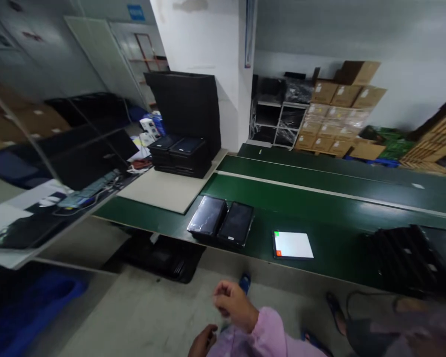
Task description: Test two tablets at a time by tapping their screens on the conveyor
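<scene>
My right hand (pixel 238 303), coming out of a pink sleeve, hangs in front of the table edge with its fingers curled in and nothing visible in them. Lower down, my left hand (pixel 201 342) is cut off by the bottom of the view; its fingers are loosely bent and a little apart, and I see no object there. Closest on the green table (pixel 263 218) are two side-by-side stacks of black tablets, a left stack (pixel 208 215) with a glossy top and a right stack (pixel 238 223). Beside them lies a tablet (pixel 293 245) with a lit white screen and green and orange corner squares.
Another person (pixel 405 327) is at the lower right, near a leaning row of black tablets (pixel 412 255). More tablet stacks (pixel 180 154) stand on a beige board (pixel 163 187). A side desk (pixel 55 218) with cables is at left. Cartons (pixel 330 119) and wooden pallets (pixel 434 136) stand behind.
</scene>
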Demonstrator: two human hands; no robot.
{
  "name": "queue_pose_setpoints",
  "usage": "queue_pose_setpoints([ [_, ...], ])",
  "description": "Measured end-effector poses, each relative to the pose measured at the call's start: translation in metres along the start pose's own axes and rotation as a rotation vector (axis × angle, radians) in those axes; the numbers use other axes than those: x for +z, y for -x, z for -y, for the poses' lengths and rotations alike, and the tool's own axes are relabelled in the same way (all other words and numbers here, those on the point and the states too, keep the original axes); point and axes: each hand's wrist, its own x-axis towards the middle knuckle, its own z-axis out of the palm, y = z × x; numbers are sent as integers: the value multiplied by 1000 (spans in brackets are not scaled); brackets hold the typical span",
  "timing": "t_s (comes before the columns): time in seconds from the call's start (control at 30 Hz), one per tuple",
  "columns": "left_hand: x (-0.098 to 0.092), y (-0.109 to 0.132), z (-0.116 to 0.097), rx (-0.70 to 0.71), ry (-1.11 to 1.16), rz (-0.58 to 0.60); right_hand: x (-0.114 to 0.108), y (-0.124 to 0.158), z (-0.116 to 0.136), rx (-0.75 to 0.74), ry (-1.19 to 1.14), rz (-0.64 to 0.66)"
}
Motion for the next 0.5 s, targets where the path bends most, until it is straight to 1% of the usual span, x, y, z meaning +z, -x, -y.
queue_pose_setpoints([
  [0.03, -6, -11, 2, 19, 56, -66, -17, -21, 1, -71, 132, -13],
  [0.07, -12, -24, 1, 43, 116, -135, -35, -41, 1, -147, 272, -60],
  [0.1, -20, -38, -3, 66, 168, -198, -56, -62, 1, -197, 390, -135],
  [0.13, -28, -53, -10, 85, 203, -247, -79, -83, 1, -212, 464, -236],
  [0.2, -49, -84, -33, 121, 213, -318, -124, -122, 2, -202, 519, -534],
  [0.27, -74, -114, -65, 165, 160, -351, -164, -158, 3, -188, 513, -718],
  [0.3, -87, -130, -85, 185, 116, -366, -180, -175, 4, -189, 515, -801],
  [0.33, -101, -147, -107, 212, 62, -392, -193, -190, 4, -190, 520, -850],
  [0.37, -114, -165, -130, 244, 9, -411, -202, -205, 4, -193, 533, -886],
  [0.43, -140, -204, -179, 275, -143, -444, -211, -230, 3, -193, 567, -909],
  [0.5, -163, -247, -223, 232, -410, -462, -212, -248, -1, -188, 598, -922],
])
